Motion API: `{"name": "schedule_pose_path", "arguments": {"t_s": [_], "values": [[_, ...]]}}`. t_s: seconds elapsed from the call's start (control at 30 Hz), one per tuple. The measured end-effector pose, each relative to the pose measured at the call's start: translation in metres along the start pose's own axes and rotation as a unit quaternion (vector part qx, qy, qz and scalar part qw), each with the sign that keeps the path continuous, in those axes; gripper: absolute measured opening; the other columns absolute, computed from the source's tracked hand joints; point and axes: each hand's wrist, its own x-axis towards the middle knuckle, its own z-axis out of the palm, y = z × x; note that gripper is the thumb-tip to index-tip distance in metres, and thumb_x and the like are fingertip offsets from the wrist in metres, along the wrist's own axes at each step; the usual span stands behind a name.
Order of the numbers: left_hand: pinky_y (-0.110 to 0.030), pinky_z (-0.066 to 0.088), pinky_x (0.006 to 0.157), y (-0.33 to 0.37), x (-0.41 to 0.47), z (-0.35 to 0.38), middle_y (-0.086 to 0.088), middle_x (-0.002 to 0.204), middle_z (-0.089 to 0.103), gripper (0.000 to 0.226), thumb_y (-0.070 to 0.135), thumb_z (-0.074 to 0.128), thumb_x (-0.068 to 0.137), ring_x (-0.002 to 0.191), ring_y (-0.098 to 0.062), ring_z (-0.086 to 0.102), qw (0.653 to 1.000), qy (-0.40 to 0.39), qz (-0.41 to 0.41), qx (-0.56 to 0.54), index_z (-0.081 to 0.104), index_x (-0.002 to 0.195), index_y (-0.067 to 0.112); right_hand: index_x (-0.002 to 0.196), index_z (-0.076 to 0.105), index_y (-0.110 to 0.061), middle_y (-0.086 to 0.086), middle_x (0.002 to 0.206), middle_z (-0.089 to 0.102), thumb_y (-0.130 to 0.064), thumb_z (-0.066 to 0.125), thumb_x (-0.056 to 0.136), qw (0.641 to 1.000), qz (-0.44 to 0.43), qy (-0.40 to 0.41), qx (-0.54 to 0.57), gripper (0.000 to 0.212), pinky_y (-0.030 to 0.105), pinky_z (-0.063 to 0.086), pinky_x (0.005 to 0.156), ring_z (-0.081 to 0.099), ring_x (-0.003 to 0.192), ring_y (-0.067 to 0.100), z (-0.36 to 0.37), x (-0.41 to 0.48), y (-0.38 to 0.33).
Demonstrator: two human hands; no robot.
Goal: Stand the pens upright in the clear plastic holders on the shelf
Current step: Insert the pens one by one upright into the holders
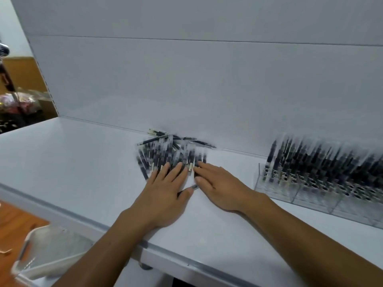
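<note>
The fingers (177,169) of the left hand (165,193) are seen straight and slightly spread, laid flat on the near edge of a loose pile of pens (172,150) at the centre of the frame; nothing is gripped. The fingers (208,169) of the right hand (221,191) are held straight and close together, their tips touching the same pile from the right. The pile, blurred, is spread on the white shelf (83,162), up against the back panel (186,79). At the right of the frame, clear plastic holders (294,189) are set on the shelf, well apart from the pile, and are filled with upright pens (323,162). A white tray (41,253) is seen at the lower left, below the shelf edge.
</note>
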Motion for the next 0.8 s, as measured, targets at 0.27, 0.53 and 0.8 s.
{"name": "schedule_pose_path", "arguments": {"t_s": [0.27, 0.53, 0.8], "values": [[-0.012, 0.009, 0.112, 0.006, -0.003, -0.011, 0.010, 0.135, 0.058, 0.044, 0.054, 0.045, 0.093, 0.131, -0.007, 0.039, 0.985, 0.116, 0.117, -0.047, 0.070, 0.113, 0.024, 0.137, 0.049, -0.030, -0.012, 0.146, 0.046, -0.048, 0.043, 0.099, 0.999, 0.019, 0.023, -0.013, 0.043, 0.032, 0.036, 0.110, 0.039, 0.134, 0.011, -0.016, -0.055, -0.003], [-0.029, 0.048, 0.075, 0.012, -0.001, -0.023, 0.015, 0.086, 0.070, 0.020, 0.037, 0.055, 0.093, 0.078, -0.004, 0.060, 0.978, 0.134, 0.156, 0.020, 0.073, 0.092, 0.030, 0.092, 0.068, -0.031, -0.015, 0.096, 0.061, -0.044, 0.054, 0.095, 0.994, 0.047, 0.098, 0.010, 0.019, 0.028, 0.047, 0.079, 0.056, 0.086, 0.005, -0.029, -0.056, -0.001], [-0.022, 0.047, 0.071, 0.015, 0.011, -0.023, 0.016, 0.082, 0.070, 0.013, 0.031, 0.065, 0.089, 0.075, -0.002, 0.063, 0.982, 0.153, 0.106, -0.041, 0.064, 0.102, 0.030, 0.084, 0.059, -0.031, -0.015, 0.090, 0.053, -0.039, 0.061, 0.092, 0.994, 0.070, 0.076, 0.024, 0.012, 0.021, 0.040, 0.069, 0.054, 0.079, 0.004, -0.027, -0.056, 0.004]]}}
